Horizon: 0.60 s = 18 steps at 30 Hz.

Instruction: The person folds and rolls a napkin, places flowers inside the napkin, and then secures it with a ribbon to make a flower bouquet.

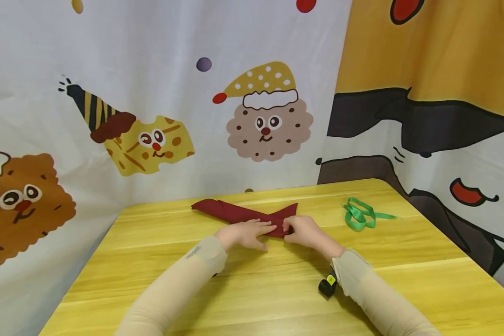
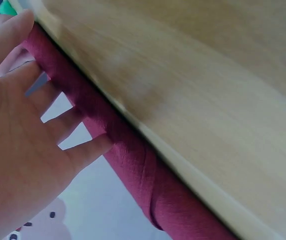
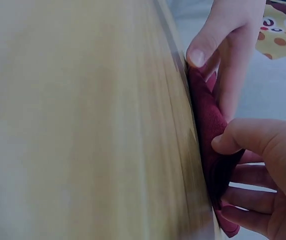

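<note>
L hand (image 1: 247, 234) on cloth (image 1: 238, 213) — R hand (image 1: 305, 231) grips end.

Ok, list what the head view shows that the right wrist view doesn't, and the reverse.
Only the head view: the green ribbon and the beige sleeves.

Only the right wrist view: the palm side of the right hand, with several fingers across from its thumb.

Both: the burgundy cloth with both hands at it, the wood-grain table, and the printed cheese on the curtain.
</note>
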Each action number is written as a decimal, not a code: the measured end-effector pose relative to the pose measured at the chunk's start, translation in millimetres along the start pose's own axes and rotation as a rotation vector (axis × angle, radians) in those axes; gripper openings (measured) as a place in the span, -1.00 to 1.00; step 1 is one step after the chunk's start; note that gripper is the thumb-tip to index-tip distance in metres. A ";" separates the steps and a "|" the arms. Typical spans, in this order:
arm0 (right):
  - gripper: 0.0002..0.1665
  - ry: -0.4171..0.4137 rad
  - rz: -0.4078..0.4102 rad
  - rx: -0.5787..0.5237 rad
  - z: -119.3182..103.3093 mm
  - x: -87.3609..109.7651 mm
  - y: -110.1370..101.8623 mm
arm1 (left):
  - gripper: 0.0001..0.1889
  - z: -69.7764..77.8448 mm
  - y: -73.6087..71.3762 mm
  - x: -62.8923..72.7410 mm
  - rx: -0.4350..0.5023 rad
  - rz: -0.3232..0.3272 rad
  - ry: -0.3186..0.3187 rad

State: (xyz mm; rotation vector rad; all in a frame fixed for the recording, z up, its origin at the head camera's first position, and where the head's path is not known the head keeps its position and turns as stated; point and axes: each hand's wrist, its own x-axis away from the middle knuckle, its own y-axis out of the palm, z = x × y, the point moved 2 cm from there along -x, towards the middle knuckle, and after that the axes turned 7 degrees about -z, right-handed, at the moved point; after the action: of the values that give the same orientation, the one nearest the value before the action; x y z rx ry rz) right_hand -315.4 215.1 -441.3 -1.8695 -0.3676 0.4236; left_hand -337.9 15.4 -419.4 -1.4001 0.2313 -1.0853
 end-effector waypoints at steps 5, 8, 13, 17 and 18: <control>-0.76 -0.032 -0.028 -0.024 -4.4 8.3 -1.9 | -0.26 5.5 4.6 10.8 -0.056 0.000 0.010; -0.77 -0.058 -0.048 -0.050 -8.2 12.4 -4.4 | -0.28 8.2 7.6 14.5 -0.091 0.024 0.004; -0.78 -0.089 -0.114 -0.110 -9.1 16.1 -12.6 | -0.32 14.9 8.8 17.0 -0.185 0.106 0.015; -0.82 -0.102 -0.226 -0.203 -7.8 14.1 -24.0 | -0.36 18.0 8.5 16.0 -0.273 0.200 0.028; -0.83 -0.104 -0.256 -0.225 -7.7 12.8 -27.1 | -0.38 18.2 8.1 15.4 -0.290 0.224 0.028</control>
State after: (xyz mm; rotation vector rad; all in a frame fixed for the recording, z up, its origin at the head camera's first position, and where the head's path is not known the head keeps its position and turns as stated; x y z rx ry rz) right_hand -301.7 223.2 -414.8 -1.9887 -0.7414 0.3151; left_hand -313.1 14.9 -415.2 -1.5731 0.5717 -0.9106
